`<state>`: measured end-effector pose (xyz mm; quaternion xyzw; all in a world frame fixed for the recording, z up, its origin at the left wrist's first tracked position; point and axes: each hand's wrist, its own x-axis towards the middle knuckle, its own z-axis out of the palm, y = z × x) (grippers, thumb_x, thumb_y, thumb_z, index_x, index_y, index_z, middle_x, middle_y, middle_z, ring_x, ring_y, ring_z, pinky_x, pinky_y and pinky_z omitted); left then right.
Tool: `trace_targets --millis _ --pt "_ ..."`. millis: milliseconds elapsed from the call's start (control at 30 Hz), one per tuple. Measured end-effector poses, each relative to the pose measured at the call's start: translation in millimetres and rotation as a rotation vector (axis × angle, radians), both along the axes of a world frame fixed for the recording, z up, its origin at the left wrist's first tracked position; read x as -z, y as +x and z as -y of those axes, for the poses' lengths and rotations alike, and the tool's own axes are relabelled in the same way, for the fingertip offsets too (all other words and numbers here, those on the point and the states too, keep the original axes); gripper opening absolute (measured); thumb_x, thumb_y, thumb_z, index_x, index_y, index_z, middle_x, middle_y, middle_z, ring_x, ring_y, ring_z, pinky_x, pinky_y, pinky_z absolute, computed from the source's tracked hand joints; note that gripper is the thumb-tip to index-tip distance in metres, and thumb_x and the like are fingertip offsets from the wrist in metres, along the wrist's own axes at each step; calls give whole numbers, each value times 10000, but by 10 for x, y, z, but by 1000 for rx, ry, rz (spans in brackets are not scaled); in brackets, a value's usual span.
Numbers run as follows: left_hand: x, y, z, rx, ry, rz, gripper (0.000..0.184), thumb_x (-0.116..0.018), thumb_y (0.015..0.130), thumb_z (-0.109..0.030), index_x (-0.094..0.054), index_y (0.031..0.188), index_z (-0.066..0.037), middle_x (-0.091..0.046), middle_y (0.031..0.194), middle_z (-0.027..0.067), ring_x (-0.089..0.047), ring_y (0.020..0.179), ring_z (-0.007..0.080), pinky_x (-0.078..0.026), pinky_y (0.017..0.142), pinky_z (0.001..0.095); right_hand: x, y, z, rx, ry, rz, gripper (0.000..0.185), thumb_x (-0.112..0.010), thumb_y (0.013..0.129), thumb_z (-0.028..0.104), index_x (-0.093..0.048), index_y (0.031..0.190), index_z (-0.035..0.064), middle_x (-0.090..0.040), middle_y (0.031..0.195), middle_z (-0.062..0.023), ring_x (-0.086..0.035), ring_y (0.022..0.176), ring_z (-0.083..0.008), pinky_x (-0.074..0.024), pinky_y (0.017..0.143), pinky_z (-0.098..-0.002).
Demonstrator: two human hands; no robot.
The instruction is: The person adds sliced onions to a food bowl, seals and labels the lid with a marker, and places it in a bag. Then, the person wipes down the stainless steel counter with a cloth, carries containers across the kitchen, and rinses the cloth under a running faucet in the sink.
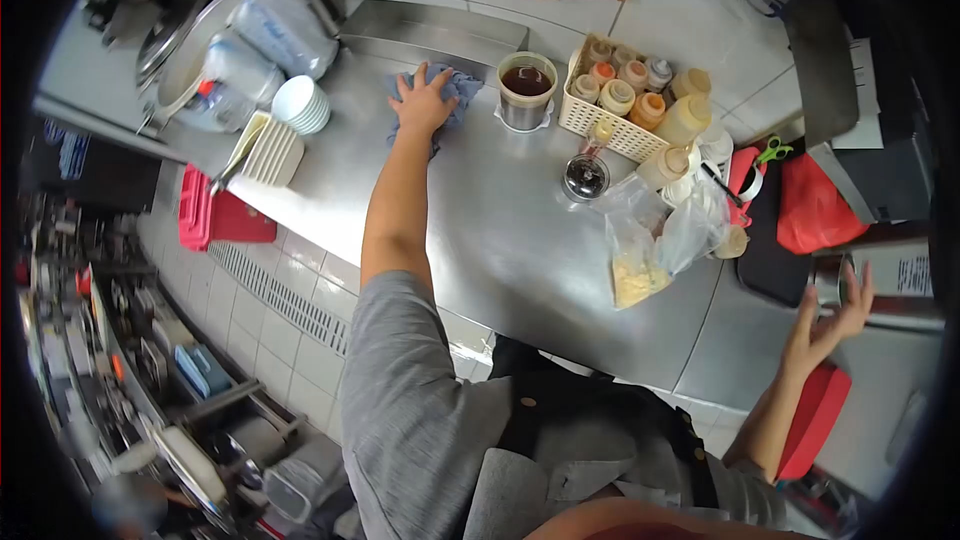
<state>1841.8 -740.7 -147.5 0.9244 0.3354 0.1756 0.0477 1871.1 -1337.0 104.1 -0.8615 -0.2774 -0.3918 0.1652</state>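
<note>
My left hand (424,103) lies with spread fingers on a crumpled blue cloth (462,90) on the steel counter. Just behind it runs a low steel trough (435,35). To its right stands a clear tub of dark brown liquid (526,82). At the far right my right hand (838,325) is raised with thumb and fingers apart. A shiny metal cylinder (828,278) shows beside its fingertips; whether they touch it I cannot tell.
A cream basket (615,127) holds several sauce bottles. Near it are a small dark-filled jar (585,177) and a plastic bag with yellowish bits (638,285). Stacked white bowls (301,105) and cream trays (272,155) stand left. A red bin (222,215) sits on the floor.
</note>
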Motion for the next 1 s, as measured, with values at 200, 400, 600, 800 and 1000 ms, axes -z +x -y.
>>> trace_targets --millis 200,400,600,800,1000 --pt "662 -408 -38 76 -122 175 282 -685 834 -358 -707 1079 -220 -528 1375 15 -508 1117 361 -447 948 482 118 -119 -591 26 -181 -225 473 -680 826 109 -560 1281 65 -433 1472 -150 -286 1407 -383 -157 1157 -503" --pt "378 -1485 427 500 -177 123 270 -713 733 -206 -716 999 -159 -592 1250 73 -540 1044 352 -480 909 425 475 -71 -780 53 -131 -424 492 -693 777 72 -584 1256 99 -436 1464 -119 -269 1398 -383 -172 1154 -480" --pt "710 -1241 -704 206 26 198 328 -623 817 -214 -699 1129 -150 -543 1385 100 -540 1114 358 -426 954 430 757 -189 -830 14 -26 -608 492 -704 769 63 -583 1245 94 -424 1474 -113 -244 1398 -381 -181 1153 -477" --pt "733 -728 343 153 20 205 370 -618 770 -209 -700 1131 -188 -553 1339 153 -568 1077 379 -467 898 470 894 -385 -847 -15 15 -707 468 -692 777 42 -600 1234 86 -460 1455 -96 -270 1404 -332 -166 1157 -440" --pt "673 -1721 2392 763 -364 -76 317 -696 734 -187 -682 1050 -192 -553 1323 58 -583 1063 313 -505 879 440 884 -345 -1035 -135 24 -655 438 -702 775 42 -624 1203 99 -475 1443 -84 -267 1405 -353 -180 1149 -459"
